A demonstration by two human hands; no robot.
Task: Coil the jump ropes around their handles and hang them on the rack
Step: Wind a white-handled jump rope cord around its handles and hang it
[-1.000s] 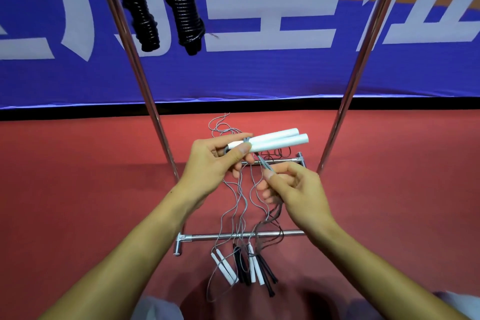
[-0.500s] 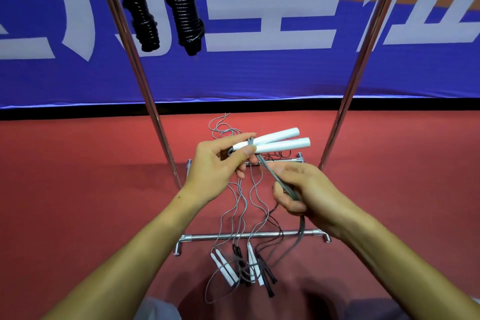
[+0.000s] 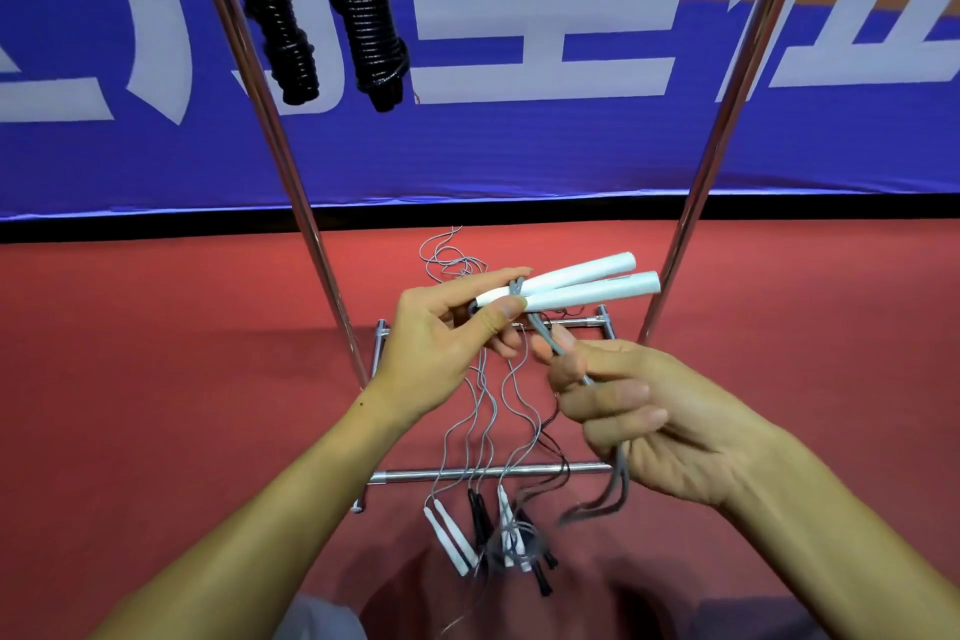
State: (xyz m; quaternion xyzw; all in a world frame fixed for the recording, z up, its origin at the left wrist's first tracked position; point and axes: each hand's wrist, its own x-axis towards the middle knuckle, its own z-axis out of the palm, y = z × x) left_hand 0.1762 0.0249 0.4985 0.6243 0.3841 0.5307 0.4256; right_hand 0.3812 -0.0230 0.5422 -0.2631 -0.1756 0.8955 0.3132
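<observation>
My left hand [image 3: 447, 343] pinches the near ends of two white handles [image 3: 587, 283], which lie side by side and point right. A grey rope [image 3: 621, 478] runs from the handle ends down into my right hand [image 3: 654, 411], whose fingers curl round it, and its doubled strands trail below the palm. Two coiled black jump ropes [image 3: 358, 10] hang from the top of the metal rack [image 3: 291, 182] at upper left.
More loose ropes with white handles [image 3: 449, 538] and black handles [image 3: 480, 517] lie tangled on the red floor over the rack's base bars [image 3: 415, 474]. The rack's right pole [image 3: 727, 94] rises close to the held handles. A blue banner lines the back wall.
My right hand has slid down along the grey rope and toward me, drawing the strands taut from the handles. My left hand keeps the white handles in nearly the same place.
</observation>
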